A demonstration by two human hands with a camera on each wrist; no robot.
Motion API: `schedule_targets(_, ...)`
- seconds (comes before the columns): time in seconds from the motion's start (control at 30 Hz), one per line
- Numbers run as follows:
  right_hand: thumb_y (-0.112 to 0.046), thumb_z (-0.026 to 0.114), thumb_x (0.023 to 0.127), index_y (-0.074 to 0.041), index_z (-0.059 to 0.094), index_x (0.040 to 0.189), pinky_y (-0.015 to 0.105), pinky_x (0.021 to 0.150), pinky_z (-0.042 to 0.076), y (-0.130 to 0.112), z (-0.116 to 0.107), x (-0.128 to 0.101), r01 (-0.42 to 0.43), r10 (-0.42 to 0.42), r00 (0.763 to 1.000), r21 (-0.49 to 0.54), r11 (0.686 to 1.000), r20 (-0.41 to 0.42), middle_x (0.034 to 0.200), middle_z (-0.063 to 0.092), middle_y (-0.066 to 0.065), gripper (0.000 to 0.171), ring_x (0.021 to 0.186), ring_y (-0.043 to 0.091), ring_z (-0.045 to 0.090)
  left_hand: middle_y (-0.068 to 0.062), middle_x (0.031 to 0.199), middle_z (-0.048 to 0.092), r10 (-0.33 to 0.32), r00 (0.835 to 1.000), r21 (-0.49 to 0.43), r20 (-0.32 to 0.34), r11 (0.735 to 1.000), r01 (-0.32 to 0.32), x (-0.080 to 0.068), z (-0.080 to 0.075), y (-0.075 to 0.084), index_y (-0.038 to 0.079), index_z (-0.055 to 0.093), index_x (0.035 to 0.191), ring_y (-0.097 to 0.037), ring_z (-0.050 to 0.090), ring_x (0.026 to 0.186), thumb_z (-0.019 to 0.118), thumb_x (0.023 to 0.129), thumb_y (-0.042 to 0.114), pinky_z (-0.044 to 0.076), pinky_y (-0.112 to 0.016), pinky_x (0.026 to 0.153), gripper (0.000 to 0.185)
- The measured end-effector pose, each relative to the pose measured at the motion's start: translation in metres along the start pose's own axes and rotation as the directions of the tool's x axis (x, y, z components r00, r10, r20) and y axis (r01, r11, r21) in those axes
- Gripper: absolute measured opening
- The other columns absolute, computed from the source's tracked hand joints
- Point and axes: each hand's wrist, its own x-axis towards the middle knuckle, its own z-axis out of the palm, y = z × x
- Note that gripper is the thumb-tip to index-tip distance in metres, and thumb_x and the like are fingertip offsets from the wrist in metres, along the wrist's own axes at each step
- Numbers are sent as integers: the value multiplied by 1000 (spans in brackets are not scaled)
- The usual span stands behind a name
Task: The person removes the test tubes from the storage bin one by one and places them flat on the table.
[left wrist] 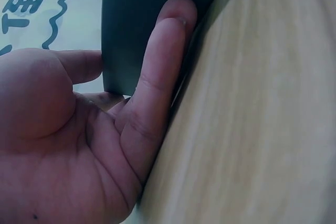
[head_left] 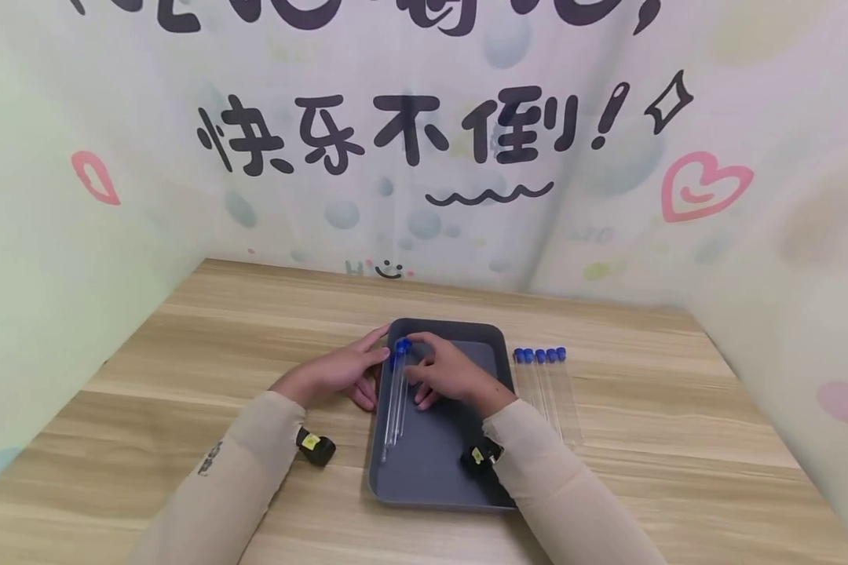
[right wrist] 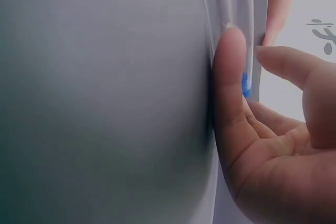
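Note:
A dark grey rectangular tray [head_left: 444,471] lies on the table. Inside its left part are clear test tubes [head_left: 393,416] with blue caps [head_left: 403,344] at the far end; overlap hides how many. My left hand [head_left: 342,370] rests against the tray's left outer wall, thumb at the rim and fingers [left wrist: 157,72] fairly straight along the side. Over the tray, my right hand [head_left: 452,375] touches a blue cap with its index fingertip. In the right wrist view, thumb and fingers [right wrist: 229,66] stand apart beside the tubes, near a blue cap [right wrist: 246,85].
Right of the tray, several blue-capped test tubes [head_left: 546,384] lie side by side on the wooden table [head_left: 678,439]. My right forearm partly covers their lower ends. A printed cloth [head_left: 424,204] hangs behind the table. Each wrist carries a small black camera [head_left: 316,447].

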Motion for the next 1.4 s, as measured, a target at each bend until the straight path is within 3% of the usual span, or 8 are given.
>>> schedule_targets(0.27, -22, 69, 95, -19, 31, 155, 36, 54, 61, 1, 2, 4, 15, -15, 1000, -63, 998, 2, 89, 68, 12, 72, 53, 17, 64, -25, 113, 55, 9, 1000, 10, 9, 1000, -9, 1, -3, -2, 44, 5, 159, -27, 69, 72, 33, 110, 37, 64, -40, 69, 57)
schedule_targets(0.5, -22, 68, 96, -18, 37, 152, 32, 49, 58, 1, 3, 4, 43, -41, 999, -107, 993, 19, 82, 66, 9, 64, 51, 16, 59, -27, 122, 53, 8, 1000, 14, 27, 1000, -9, 2, -4, -1, 44, 3, 159, -28, 70, 74, 33, 110, 38, 64, -42, 71, 58)
schedule_targets(0.9, -20, 72, 93, -9, 37, 143, 31, 51, 58, 1, -1, 5, 28, -27, 999, -56, 998, 17, 82, 65, 8, 61, 53, 16, 61, -27, 125, 49, -3, 1000, 14, 14, 1000, 3, 4, -5, 3, 44, 3, 159, -28, 70, 75, 32, 110, 38, 64, -41, 71, 57)
schedule_targets(1.4, -15, 70, 92, -11, 32, 137, 35, 57, 62, 5, -3, 5, -18, 17, 1000, 50, 999, 19, 90, 68, 12, 59, 57, 19, 66, -25, 118, 52, 6, 1000, 5, 15, 1000, -6, 4, -6, -2, 46, 5, 159, -28, 70, 75, 32, 110, 38, 64, -41, 71, 56)
